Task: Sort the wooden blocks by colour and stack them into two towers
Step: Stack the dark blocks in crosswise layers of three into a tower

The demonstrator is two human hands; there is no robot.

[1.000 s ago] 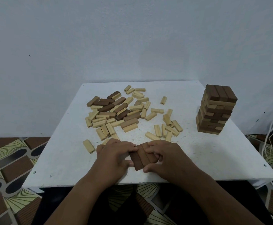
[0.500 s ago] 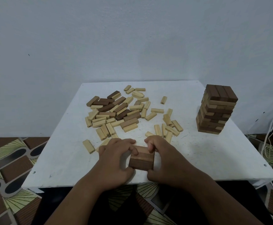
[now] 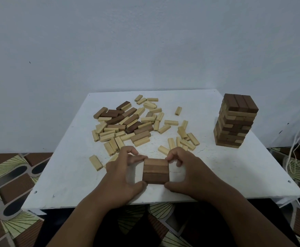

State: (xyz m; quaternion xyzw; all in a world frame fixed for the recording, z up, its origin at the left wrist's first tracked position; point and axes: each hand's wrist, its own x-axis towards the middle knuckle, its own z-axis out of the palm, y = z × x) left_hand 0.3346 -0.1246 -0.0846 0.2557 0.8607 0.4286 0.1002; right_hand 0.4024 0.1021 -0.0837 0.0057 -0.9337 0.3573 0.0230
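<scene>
We have three dark brown blocks pressed side by side into a square slab, near the front edge of the white table. Left hand pinches the slab's left side, forefinger on the far corner, thumb on the near corner. Right hand mirrors it on the right side, fingers curled around the same set. Versus half a second back: slab now faces the camera squarely and flat-on, edges aligned; before it sat skewed with the hands bunched over it. A second back the three blocks were fanned apart on the table under our fingers. We cannot tell if the slab rests on the table or is lifted slightly off it.

Loose pile of light and dark blocks lies beyond the hands, unchanged. Dark tower stands far right, well apart, unchanged. Patterned floor shows around the table.
</scene>
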